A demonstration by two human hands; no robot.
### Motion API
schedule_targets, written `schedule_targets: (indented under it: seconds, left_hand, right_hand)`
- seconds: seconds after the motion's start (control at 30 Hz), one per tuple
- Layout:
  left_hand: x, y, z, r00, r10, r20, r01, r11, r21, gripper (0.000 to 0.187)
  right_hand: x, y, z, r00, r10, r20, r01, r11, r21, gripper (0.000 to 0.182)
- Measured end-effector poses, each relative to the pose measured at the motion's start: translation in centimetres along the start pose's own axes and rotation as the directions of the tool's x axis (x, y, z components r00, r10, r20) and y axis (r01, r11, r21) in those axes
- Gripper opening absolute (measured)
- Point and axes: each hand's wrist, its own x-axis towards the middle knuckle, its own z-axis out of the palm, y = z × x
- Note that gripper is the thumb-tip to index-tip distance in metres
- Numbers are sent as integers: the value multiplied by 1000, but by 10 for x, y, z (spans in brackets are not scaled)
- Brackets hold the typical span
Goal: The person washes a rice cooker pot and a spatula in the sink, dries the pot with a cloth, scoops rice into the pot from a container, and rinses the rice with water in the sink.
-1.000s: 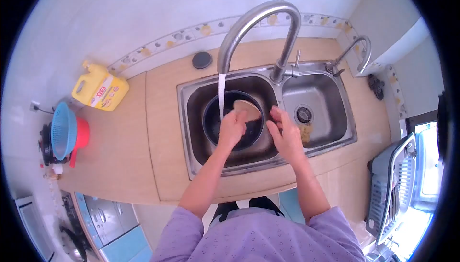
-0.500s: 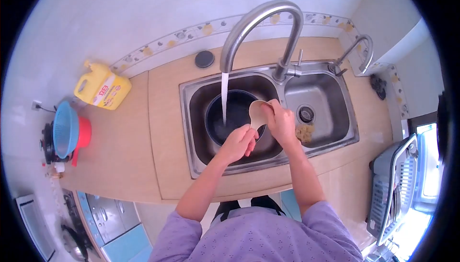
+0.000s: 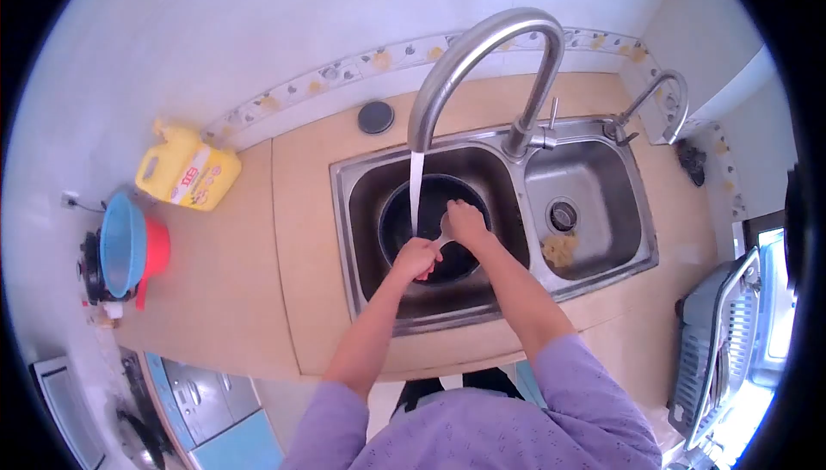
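Note:
My left hand [image 3: 417, 258] is closed round the handle of a pale beige ladle [image 3: 446, 227]. At the ladle's bowl end is my right hand [image 3: 467, 223], its fingers bent over the bowl and hiding most of it. Both hands are above a dark round pot [image 3: 395, 203] that stands in the left basin of the steel sink [image 3: 365, 288]. From the tall curved faucet [image 3: 421, 126], a water stream [image 3: 416, 186] runs down beside my left hand toward the pot.
A yellowish sponge-like lump [image 3: 559, 249] lies in the right basin near the drain [image 3: 563, 215]. A small faucet [image 3: 675, 109] rises behind it. On the counter's left stand a yellow jug [image 3: 189, 169] and a blue basket [image 3: 123, 246]. A grey rack [image 3: 714, 350] is at right.
The ladle and both hands are lower over the pot, and my right hand now covers more of the bowl. The whole view has shifted slightly. Water keeps running.

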Motion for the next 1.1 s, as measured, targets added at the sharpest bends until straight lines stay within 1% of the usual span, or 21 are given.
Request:
schedule_targets:
  seconds: [0.1, 0.2, 0.23, 0.27, 0.3, 0.33, 0.37, 0.4, 0.43, 0.47, 0.5, 0.53, 0.63, 0.7, 0.77, 0.83, 0.87, 0.97, 1.0, 1.03, 1.1]
  left_hand:
    - [40, 9, 3, 991, -91, -103, 113, 965, 235, 42]
    - [91, -24, 11, 988, -123, -97, 138, 975, 176, 46]
    - [114, -45, 15, 987, -129, -95, 142, 980, 140, 48]
    - [146, -79, 23, 996, 9, -91, -2, 997, 81, 46]
    - [179, -108, 27, 992, 85, -89, -76, 992, 104, 44]
    - [182, -106, 26, 984, 160, -81, -149, 981, 125, 42]
    - [180, -107, 28, 996, 81, -47, -84, 995, -50, 38]
    - [154, -78, 26, 1000, 2, -12, -4, 974, -227, 35]
    - [124, -46, 23, 997, -77, 22, 80, 920, -385, 31]
    - [136, -56, 23, 996, -90, 7, 85, 912, -402, 30]
    - [154, -73, 26, 995, -96, -10, 84, 915, -394, 29]
    - [172, -90, 29, 994, -100, -50, 76, 930, -360, 28]
    - [171, -85, 32, 984, -141, -109, 108, 957, -269, 27]
    - [194, -100, 36, 966, -166, -200, 140, 981, -136, 28]
    - [197, -101, 39, 969, -105, -224, 98, 994, -44, 31]
    - [176, -81, 41, 975, -64, -212, 33, 989, -147, 31]
    - [135, -47, 37, 980, -48, -193, -10, 958, -287, 29]
    - [88, -15, 33, 963, 200, -179, -266, 792, -549, 16]
    - [80, -11, 34, 931, 310, -192, -361, 707, -609, 13]
    - [69, -5, 35, 899, 392, -195, -430, 711, -556, 13]
    - [50, 10, 35, 824, 536, -185, -556, 702, -445, 16]
  right_hand:
    - [27, 17, 31, 987, 39, 157, -18, 990, -137, 24]
    - [42, 30, 68, 942, -7, 335, 101, 959, -265, 23]
    - [48, 29, 80, 946, 0, 324, 74, 973, -217, 22]
    - [52, 28, 86, 954, -7, 300, 79, 970, -228, 22]
    - [54, 25, 90, 961, -11, 276, 79, 968, -238, 22]
    - [58, 22, 95, 956, -1, 294, 73, 969, -235, 22]
    - [62, 20, 98, 949, 11, 314, 66, 970, -234, 22]
    - [64, 20, 99, 944, 21, 330, 60, 971, -233, 22]
    - [63, 20, 100, 961, 53, 270, 3, 979, -202, 23]
    - [59, 19, 100, 975, 83, 208, -48, 985, -167, 23]
    - [55, 19, 100, 983, 111, 147, -92, 987, -129, 23]
    - [51, 23, 97, 995, 20, 99, -3, 987, -159, 23]
    - [59, 29, 99, 968, 16, 252, 35, 980, -196, 21]
    - [62, 31, 94, 958, -29, 284, 92, 973, -210, 19]
    - [56, 22, 74, 954, -59, 296, 132, 963, -234, 18]
    - [47, -2, 35, 954, -94, 284, 173, 948, -268, 18]
    - [41, -10, 20, 969, -106, 222, 156, 962, -223, 22]
    - [12, -15, -36, 971, -238, -24, 234, 965, -116, 16]
    - [3, -14, -51, 964, -220, -147, 230, 972, 53, 17]
    - [-8, -13, -62, 950, -178, -256, 237, 945, 226, 18]
    - [-17, -5, -84, 938, -76, -339, 220, 885, 410, 16]
